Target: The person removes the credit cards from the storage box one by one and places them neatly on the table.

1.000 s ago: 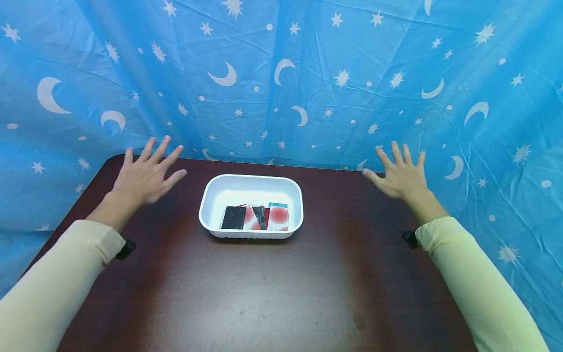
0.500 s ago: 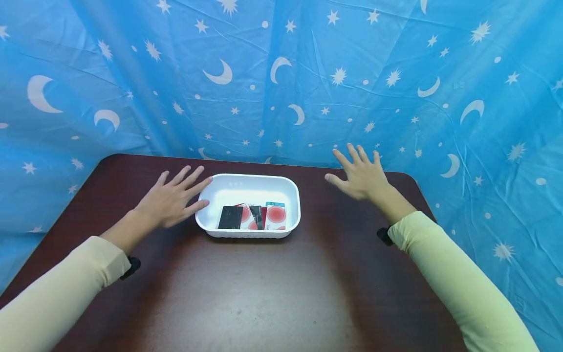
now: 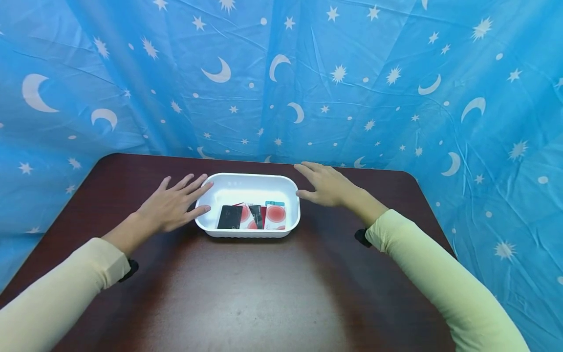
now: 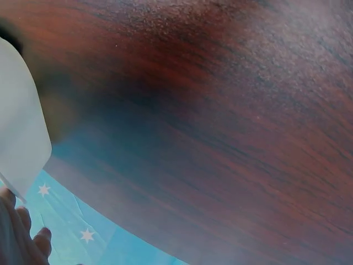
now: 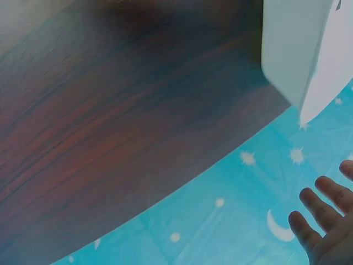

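There is one worktop point(image 3: 246, 288), one blue curtain point(image 3: 352, 54) and one white tub point(image 3: 248, 234) with at least six cards point(image 3: 275, 215) inside. I count also one left hand point(image 3: 169, 208), one right hand point(image 3: 327, 187), two sleeves point(image 3: 428, 264) and two black wrist pieces point(image 3: 362, 237).

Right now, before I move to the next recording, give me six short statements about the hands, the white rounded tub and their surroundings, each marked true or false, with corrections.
1. The white, rounded-rectangular, plastic-looking tub stands on the dark brown, wood-grained table. True.
2. Both hands grip cards. False: the left hand and the right hand are open and hold nothing.
3. A flat, black, rectangular card lies inside the tub. True.
4. The tub is to the right of both hands. False: in the head view it sits between them.
5. The person wears pale fabric sleeves. True.
6. The backdrop is plain red. False: the blue cloth backdrop bears white stars and moons.
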`<state>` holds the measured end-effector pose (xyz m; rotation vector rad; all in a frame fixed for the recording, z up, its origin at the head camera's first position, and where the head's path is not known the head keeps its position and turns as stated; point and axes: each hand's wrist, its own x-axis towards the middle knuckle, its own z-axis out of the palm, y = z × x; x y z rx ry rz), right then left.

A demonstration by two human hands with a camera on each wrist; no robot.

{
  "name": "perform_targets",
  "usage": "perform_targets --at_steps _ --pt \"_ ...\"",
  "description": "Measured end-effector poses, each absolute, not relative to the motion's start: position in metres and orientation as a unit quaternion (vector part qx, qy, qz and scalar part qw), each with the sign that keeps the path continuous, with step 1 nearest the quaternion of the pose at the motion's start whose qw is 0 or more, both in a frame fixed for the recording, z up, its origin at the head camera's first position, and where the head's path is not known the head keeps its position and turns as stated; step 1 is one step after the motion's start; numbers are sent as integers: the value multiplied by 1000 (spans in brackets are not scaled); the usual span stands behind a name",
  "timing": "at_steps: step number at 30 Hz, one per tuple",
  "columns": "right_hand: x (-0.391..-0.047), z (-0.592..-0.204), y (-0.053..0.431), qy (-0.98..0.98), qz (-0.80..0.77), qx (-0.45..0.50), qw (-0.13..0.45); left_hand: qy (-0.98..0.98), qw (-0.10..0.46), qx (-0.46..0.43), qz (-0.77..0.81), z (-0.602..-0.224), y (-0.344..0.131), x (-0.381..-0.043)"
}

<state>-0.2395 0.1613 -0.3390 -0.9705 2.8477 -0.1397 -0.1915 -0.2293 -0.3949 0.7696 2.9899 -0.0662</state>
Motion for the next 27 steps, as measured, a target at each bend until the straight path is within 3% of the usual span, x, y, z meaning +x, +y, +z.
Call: perform_targets --at_steps 17,27 --pt "-253 -347 126 868 -271 -325 260 967 48 248 3 -400 -231 -192" --pt "-267 -353 112 846 -276 -300 344 968 45 247 15 -402 -232 -192"
